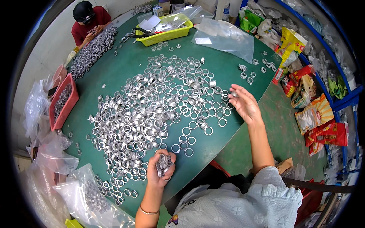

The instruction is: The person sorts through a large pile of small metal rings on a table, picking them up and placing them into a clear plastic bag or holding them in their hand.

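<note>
A broad spread of silver metal rings (142,125) lies on the green tabletop (213,146), heaped on the left and thinning to a single layer on the right. At the near edge of the heap my left hand (155,173) is closed around a handful of metal rings (164,163), which bulge out between thumb and fingers. Off to the right, my right hand (246,106) is raised by the edge of the spread, its fingers curved. Between its thumb and fingertips sits one small metal ring (234,94), partly hidden by the fingers.
A yellow basket (167,36) and a clear plastic bag (224,38) rest at the back. Loose rings (263,70) lie at far right. A red bin (64,102) and plastic bags (89,190) line the left. Another person (89,24) works beside a far pile (95,51). Shelving (323,41) stands right.
</note>
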`<action>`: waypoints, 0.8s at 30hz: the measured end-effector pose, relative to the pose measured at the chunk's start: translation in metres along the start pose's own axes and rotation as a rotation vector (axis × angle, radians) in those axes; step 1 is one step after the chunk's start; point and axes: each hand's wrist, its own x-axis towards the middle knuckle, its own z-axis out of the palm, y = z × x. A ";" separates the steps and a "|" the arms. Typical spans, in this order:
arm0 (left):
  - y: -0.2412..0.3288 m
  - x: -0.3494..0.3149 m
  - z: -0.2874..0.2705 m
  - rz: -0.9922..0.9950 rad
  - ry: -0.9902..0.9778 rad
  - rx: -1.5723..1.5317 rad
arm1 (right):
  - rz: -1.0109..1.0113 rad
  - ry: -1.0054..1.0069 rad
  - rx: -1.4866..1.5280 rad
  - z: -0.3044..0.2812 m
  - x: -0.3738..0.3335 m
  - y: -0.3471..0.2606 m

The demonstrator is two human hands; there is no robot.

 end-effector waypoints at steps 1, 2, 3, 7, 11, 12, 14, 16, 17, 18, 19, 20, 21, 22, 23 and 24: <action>0.000 0.000 0.000 0.000 -0.005 0.009 | -0.055 0.026 -0.177 -0.004 0.005 0.001; -0.001 0.001 -0.001 -0.001 -0.011 0.018 | -0.110 0.052 -0.355 -0.011 0.011 0.003; 0.000 0.001 -0.001 -0.001 -0.015 0.031 | -0.164 0.079 -0.528 -0.011 0.015 0.004; 0.001 -0.001 0.000 0.007 0.006 0.038 | -0.517 -0.033 -1.241 0.001 0.024 0.007; 0.001 0.002 0.001 -0.003 0.018 0.079 | -0.548 -0.083 -1.548 0.016 0.022 0.007; 0.001 0.001 0.002 -0.005 0.028 0.099 | -0.496 -0.094 -1.555 0.014 0.023 0.007; 0.001 0.001 0.001 -0.009 0.033 0.090 | -0.396 -0.130 -1.623 0.010 0.023 0.003; 0.001 0.000 0.000 -0.008 0.040 0.084 | -0.334 -0.169 -1.625 0.009 0.023 0.000; 0.001 -0.001 -0.001 -0.005 0.044 0.083 | -0.323 -0.188 -1.593 0.010 0.022 -0.002; 0.001 -0.001 -0.002 -0.005 0.046 0.080 | -0.312 -0.205 -1.562 0.011 0.021 -0.004; 0.001 -0.001 -0.002 -0.001 0.032 0.076 | -0.353 -0.155 -1.544 0.013 0.023 -0.004; 0.000 -0.001 -0.003 0.004 0.019 0.073 | -0.394 -0.106 -1.524 0.016 0.028 -0.003; 0.000 0.000 -0.003 0.001 0.002 0.069 | -0.435 -0.048 -1.505 0.020 0.032 -0.003; 0.000 0.000 -0.002 -0.003 0.003 0.067 | -0.439 0.017 -1.502 0.021 0.039 0.000; -0.001 0.001 -0.001 -0.007 0.003 0.064 | -0.424 0.051 -1.546 0.024 0.043 0.005; 0.001 0.001 0.001 -0.008 0.006 0.067 | -0.412 0.084 -1.584 0.029 0.048 0.010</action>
